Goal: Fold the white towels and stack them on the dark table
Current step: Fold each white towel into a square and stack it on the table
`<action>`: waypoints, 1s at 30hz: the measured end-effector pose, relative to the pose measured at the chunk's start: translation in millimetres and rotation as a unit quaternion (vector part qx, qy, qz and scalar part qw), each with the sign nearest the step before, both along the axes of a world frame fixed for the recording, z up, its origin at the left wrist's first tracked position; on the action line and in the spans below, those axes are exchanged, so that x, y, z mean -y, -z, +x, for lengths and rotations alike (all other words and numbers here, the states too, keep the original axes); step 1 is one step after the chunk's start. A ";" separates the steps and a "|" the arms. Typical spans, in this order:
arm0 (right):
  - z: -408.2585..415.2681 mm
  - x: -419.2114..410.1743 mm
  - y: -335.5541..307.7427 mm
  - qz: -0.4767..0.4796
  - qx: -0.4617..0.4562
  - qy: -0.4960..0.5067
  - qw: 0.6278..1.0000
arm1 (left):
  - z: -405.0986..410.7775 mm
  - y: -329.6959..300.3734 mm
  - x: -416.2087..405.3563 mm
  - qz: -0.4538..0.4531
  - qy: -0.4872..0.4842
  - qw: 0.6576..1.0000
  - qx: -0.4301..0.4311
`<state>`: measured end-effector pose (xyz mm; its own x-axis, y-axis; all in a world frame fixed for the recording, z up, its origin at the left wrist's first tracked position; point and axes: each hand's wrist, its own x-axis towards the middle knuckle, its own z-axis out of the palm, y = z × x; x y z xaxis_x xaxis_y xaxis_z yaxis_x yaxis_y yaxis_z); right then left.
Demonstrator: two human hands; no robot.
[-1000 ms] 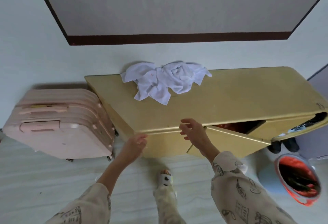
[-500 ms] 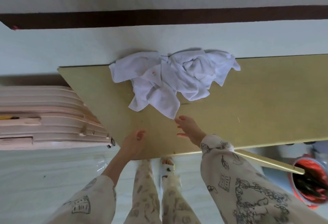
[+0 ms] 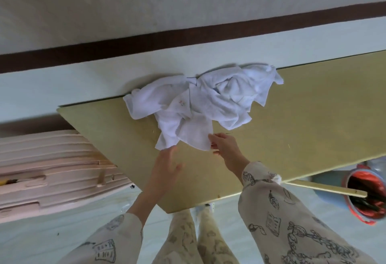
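A crumpled heap of white towels [image 3: 200, 104] lies against the wall on the yellowish cabinet top [image 3: 292, 130]. The nearest towel has a small embroidered mark and its lower corners hang toward me. My right hand [image 3: 224, 146] touches the right lower corner of that towel with its fingertips. My left hand [image 3: 167, 164] hovers flat over the cabinet top, fingers straight, its tips just short of the towel's left lower corner. Neither hand grips anything that I can see. No dark table is in view.
A pink hard-shell suitcase [image 3: 52, 171] lies on the floor to the left of the cabinet. A cabinet door edge [image 3: 325, 188] sticks out at the lower right, next to a bin with a red liner [image 3: 367, 199]. My legs stand at the cabinet's front edge.
I have stepped closer and leaned over the cabinet. Both hands moved forward from the front edge to the nearest towel's lower corners; the right hand now touches it.
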<state>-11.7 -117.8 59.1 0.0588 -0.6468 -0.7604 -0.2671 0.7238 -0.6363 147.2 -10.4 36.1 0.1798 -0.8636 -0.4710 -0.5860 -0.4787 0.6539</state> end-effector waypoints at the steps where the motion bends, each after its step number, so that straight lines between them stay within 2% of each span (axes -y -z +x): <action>1: -2.2 2.1 -13.2 -0.006 0.023 0.007 1.000 | -5.7 -3.5 7.4 -0.042 0.032 0.999 0.013; 5: -17.7 11.0 -69.2 -0.040 0.096 0.034 0.994 | -45.3 -36.4 51.1 -0.102 0.083 0.990 0.048; 9: -48.0 26.2 -116.8 -0.105 0.094 0.080 0.987 | -72.8 -61.0 85.2 -0.221 0.033 0.972 0.069; 12: -86.8 39.3 -145.2 -0.156 0.067 0.139 0.976 | -85.7 -75.8 103.0 -0.228 0.020 0.970 0.087; 15: -135.7 49.2 -166.9 -0.193 0.076 0.193 0.959 | -104.5 -91.5 123.1 -0.219 0.042 0.973 0.057; 18: -193.5 59.1 -180.4 -0.232 0.071 0.219 0.945 | -136.8 -113.5 149.4 -0.220 0.083 0.971 0.033; 22: -284.1 75.9 -193.5 -0.282 0.052 0.231 0.930 | -197.8 -148.0 195.7 -0.237 0.142 0.960 0.052; 24: -330.3 85.6 -194.2 -0.322 -0.033 0.177 0.930 | -232.0 -162.4 219.8 -0.253 0.177 0.950 0.054; 27: -392.3 97.9 -185.0 -0.355 -0.259 0.034 0.898 | -284.3 -171.5 254.7 -0.247 0.212 0.943 0.067; 30: -437.8 110.0 -171.2 -0.347 -0.358 -0.065 0.864 | -331.9 -172.0 286.2 -0.223 0.244 0.941 0.080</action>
